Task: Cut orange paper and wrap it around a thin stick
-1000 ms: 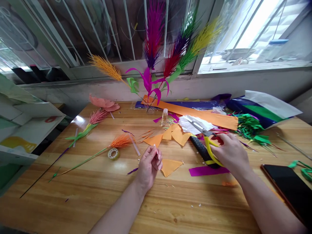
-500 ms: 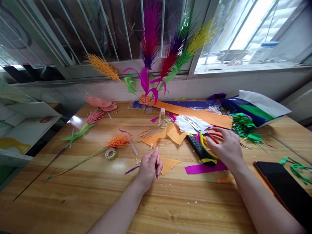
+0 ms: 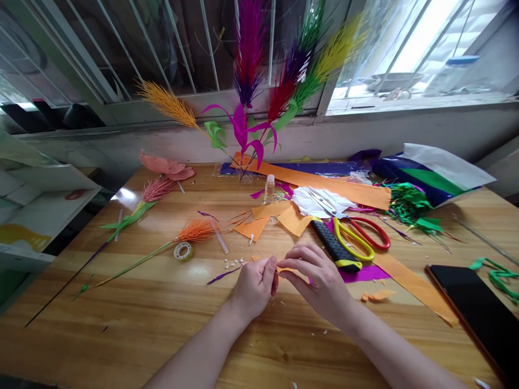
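Note:
My left hand (image 3: pixel 256 281) is closed in a pinch just above the table, near the middle. What its fingertips hold is hidden or too small to name. My right hand (image 3: pixel 320 278) is beside it, fingers bent and slightly apart, their tips close to the left thumb. An orange paper piece (image 3: pixel 286 269) shows between the hands, mostly covered by them. To the right of my right hand lie scissors (image 3: pixel 371 224) with red and yellow handles, their blades resting on a white tissue (image 3: pixel 302 201). A black and yellow utility knife (image 3: pixel 332 243) lies alongside them.
Orange paper scraps (image 3: pixel 295 220), a tape roll (image 3: pixel 183 251) and a small clear bottle (image 3: pixel 269 189) lie ahead. Tinsel stems stand in a clear vase (image 3: pixel 245 176) by the window. An orange-tufted stem (image 3: pixel 197 231) lies left; a phone (image 3: pixel 474 313) lies right.
My right hand has left the scissors' handles and come left to my left hand. The scissors stay on the table. My left hand has shifted slightly right, still pinched.

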A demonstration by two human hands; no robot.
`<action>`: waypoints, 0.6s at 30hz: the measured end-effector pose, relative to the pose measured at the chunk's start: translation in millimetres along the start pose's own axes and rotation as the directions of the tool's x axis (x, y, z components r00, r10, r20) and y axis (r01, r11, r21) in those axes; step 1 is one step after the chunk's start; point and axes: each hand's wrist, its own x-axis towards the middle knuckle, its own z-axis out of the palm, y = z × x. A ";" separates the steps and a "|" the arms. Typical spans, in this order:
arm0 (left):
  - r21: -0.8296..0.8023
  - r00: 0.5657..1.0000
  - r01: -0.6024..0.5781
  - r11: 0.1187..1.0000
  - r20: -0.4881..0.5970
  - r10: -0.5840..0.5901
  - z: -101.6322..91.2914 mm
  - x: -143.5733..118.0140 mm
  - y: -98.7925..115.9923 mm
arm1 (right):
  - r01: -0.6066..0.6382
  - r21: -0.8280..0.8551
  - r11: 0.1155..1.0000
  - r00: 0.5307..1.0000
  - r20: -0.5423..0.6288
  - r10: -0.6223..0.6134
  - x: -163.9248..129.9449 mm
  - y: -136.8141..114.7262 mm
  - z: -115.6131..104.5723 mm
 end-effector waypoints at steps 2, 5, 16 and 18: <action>0.053 0.999 -0.034 0.998 0.018 0.033 -1.3 0.3 1.7 | 0.024 -0.008 1.000 1.000 -0.002 -0.024 -0.2 1.0 -0.2; 0.071 0.996 -0.035 0.997 0.082 0.029 -4.0 0.8 2.9 | 0.047 -0.016 0.999 0.999 0.012 -0.047 -0.9 0.1 -0.1; 0.255 0.987 -0.158 0.954 0.075 0.143 -44.9 1.5 4.1 | -0.088 -0.044 0.995 0.986 0.139 0.093 -6.1 9.7 11.5; 0.321 0.961 -0.261 0.910 0.175 0.214 -46.5 0.5 7.2 | -0.093 -0.038 0.995 0.976 0.194 0.098 -8.1 11.6 14.8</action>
